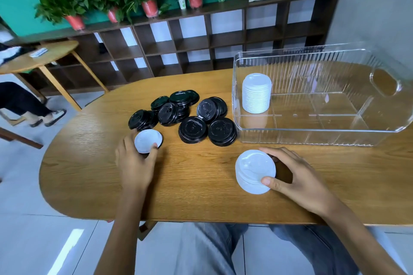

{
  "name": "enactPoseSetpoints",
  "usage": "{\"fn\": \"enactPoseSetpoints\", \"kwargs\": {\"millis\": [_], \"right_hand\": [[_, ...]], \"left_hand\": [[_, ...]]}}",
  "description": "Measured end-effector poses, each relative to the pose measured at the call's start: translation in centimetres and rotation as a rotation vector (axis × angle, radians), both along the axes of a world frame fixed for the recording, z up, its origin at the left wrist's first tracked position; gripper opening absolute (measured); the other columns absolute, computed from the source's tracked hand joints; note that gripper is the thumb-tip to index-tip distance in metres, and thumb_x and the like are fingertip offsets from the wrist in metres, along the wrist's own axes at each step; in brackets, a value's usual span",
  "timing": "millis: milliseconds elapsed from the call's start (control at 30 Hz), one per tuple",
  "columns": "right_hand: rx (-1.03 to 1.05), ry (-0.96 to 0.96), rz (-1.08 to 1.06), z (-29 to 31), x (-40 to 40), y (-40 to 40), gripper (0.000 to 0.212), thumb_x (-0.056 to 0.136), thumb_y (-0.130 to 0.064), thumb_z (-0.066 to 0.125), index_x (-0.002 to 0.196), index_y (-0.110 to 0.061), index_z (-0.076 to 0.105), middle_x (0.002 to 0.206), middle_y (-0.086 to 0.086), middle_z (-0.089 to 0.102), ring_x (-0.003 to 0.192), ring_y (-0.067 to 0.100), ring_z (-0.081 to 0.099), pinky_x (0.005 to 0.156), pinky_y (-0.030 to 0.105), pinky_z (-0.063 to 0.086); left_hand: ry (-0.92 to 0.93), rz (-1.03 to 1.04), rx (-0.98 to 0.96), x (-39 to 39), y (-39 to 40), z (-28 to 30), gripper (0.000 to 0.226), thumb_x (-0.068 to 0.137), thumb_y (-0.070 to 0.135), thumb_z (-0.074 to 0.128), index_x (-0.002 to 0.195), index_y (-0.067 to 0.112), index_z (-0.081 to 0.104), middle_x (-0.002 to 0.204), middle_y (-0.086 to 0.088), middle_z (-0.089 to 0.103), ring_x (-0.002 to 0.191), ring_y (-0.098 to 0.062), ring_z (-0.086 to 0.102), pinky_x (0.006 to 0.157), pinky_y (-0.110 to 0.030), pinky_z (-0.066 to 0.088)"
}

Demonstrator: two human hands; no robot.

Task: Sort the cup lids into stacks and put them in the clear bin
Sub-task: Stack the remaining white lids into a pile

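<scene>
My left hand grips a single white lid at the near edge of a pile of black lids in the middle of the wooden table. To the right, my right hand holds a short stack of white lids that stands on the table, thumb at its near side and fingers behind it. The clear bin stands at the right of the table. A taller stack of white lids stands in the bin's left rear corner.
Two black lids lie just left of the bin's front corner. The table's front edge runs close to my lap. Behind the table are a dark cube shelf with potted plants, and at the left a second table with a seated person's legs.
</scene>
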State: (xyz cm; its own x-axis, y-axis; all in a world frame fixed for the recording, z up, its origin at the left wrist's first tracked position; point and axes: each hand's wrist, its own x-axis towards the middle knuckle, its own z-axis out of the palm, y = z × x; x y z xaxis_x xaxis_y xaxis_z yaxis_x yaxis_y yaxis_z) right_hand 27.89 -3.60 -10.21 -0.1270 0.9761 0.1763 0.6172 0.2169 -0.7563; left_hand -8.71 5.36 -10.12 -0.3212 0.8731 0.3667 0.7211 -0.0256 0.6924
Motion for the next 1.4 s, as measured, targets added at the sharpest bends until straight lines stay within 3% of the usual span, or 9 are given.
{"fn": "enactPoseSetpoints", "kwargs": {"millis": [167, 467, 600, 867, 1067, 1267, 1400], "right_hand": [[-0.002, -0.001, 0.007, 0.1, -0.1, 0.1, 0.063, 0.078, -0.067, 0.068, 0.135, -0.043, 0.053, 0.124, -0.023, 0.059, 0.123, 0.009, 0.052, 0.108, 0.045, 0.038], [0.002, 0.011, 0.009, 0.1, -0.1, 0.0, 0.061, 0.079, -0.065, 0.069, 0.134, -0.044, 0.053, 0.123, -0.025, 0.059, 0.122, 0.006, 0.052, 0.108, 0.045, 0.038], [0.001, 0.018, 0.009, 0.2, -0.1, -0.1, 0.063, 0.076, -0.064, 0.067, 0.134, -0.044, 0.053, 0.123, -0.025, 0.059, 0.122, 0.005, 0.052, 0.109, 0.045, 0.037], [-0.004, 0.028, 0.002, 0.4, -0.2, -0.2, 0.064, 0.075, -0.069, 0.065, 0.133, -0.044, 0.054, 0.121, -0.026, 0.060, 0.121, 0.004, 0.051, 0.109, 0.044, 0.037], [-0.006, 0.042, 0.003, 0.4, -0.2, -0.3, 0.066, 0.074, -0.066, 0.065, 0.134, -0.041, 0.055, 0.122, -0.027, 0.059, 0.122, 0.005, 0.052, 0.109, 0.046, 0.037], [0.000, 0.038, -0.002, 0.3, -0.2, -0.2, 0.065, 0.074, -0.065, 0.066, 0.133, -0.042, 0.055, 0.122, -0.026, 0.059, 0.122, 0.005, 0.053, 0.109, 0.046, 0.037], [0.002, 0.038, 0.002, 0.2, -0.2, -0.2, 0.063, 0.075, -0.066, 0.066, 0.133, -0.044, 0.054, 0.124, -0.027, 0.058, 0.123, 0.004, 0.052, 0.109, 0.046, 0.037]], "left_hand": [[0.023, -0.010, -0.107, -0.7, 1.4, -1.0, 0.080, 0.089, 0.021, 0.076, 0.155, 0.010, 0.032, 0.151, -0.016, 0.048, 0.138, -0.038, 0.045, 0.113, -0.062, 0.035], [-0.267, 0.034, 0.020, -1.0, 0.8, -0.9, 0.066, 0.093, 0.025, 0.077, 0.148, 0.013, 0.044, 0.143, -0.010, 0.056, 0.126, -0.026, 0.059, 0.106, -0.051, 0.051], [-0.400, 0.041, 0.092, -0.8, 0.1, -0.9, 0.060, 0.093, 0.033, 0.076, 0.144, 0.015, 0.048, 0.141, -0.008, 0.057, 0.128, -0.024, 0.059, 0.107, -0.051, 0.050], [-0.313, 0.028, 0.089, -0.5, -0.3, -0.7, 0.058, 0.094, 0.037, 0.074, 0.142, 0.017, 0.049, 0.137, -0.006, 0.058, 0.121, -0.022, 0.061, 0.102, -0.051, 0.053], [-0.215, -0.011, 0.080, -0.4, -0.4, -0.7, 0.049, 0.093, 0.036, 0.075, 0.134, 0.020, 0.052, 0.131, -0.001, 0.060, 0.105, -0.022, 0.064, 0.091, -0.050, 0.055], [-0.216, -0.042, 0.066, -0.6, -0.1, -1.2, 0.050, 0.092, 0.039, 0.076, 0.131, 0.023, 0.050, 0.132, -0.006, 0.063, 0.115, -0.024, 0.065, 0.096, -0.055, 0.055], [-0.198, -0.090, 0.137, -0.3, -0.3, -1.0, 0.046, 0.090, 0.039, 0.077, 0.128, 0.029, 0.053, 0.127, 0.002, 0.063, 0.117, -0.018, 0.061, 0.099, -0.053, 0.053]]}}
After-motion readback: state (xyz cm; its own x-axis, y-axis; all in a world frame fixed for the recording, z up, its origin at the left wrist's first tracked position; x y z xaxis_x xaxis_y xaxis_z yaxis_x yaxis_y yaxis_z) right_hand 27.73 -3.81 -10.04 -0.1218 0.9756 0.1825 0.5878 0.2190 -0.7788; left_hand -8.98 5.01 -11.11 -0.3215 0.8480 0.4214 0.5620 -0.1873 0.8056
